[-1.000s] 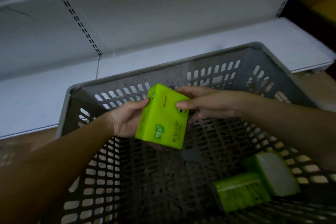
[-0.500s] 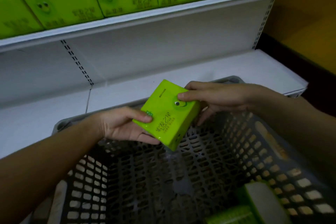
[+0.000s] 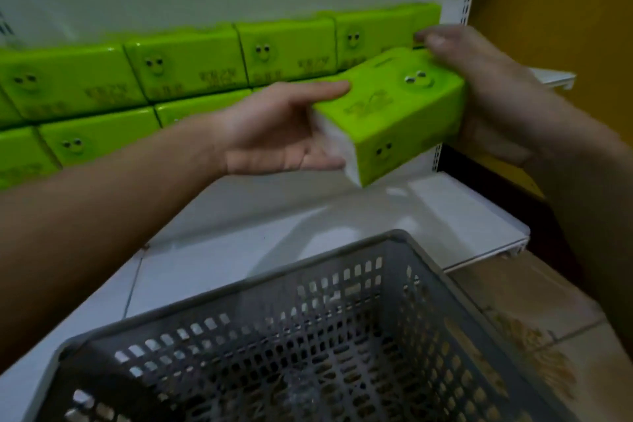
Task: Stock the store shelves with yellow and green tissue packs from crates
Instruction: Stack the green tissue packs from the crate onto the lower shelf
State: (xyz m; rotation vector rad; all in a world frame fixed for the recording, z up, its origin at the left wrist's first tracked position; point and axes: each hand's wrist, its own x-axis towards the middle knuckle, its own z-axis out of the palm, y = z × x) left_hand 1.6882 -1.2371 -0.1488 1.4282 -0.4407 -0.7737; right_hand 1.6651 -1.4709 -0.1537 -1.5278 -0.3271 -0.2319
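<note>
Green tissue pack (image 3: 394, 113) raised from crate (image 3: 239, 301) to stocked shelf row (image 3: 191, 68); right hand (image 3: 479, 86) grips it, left hand (image 3: 274, 134) supports with straight fingers; motion-blurred.

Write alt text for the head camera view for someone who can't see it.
Two hands, left hand and right hand, lift a green tissue pack toward stacked rows of matching packs on a white shelf. A grey slotted crate sits below, by the bare lower shelf.

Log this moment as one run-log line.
stage: shelving | held: green tissue pack | left hand: open, supporting | right hand: gripping | location: above grey crate, beside stocked packs
</note>
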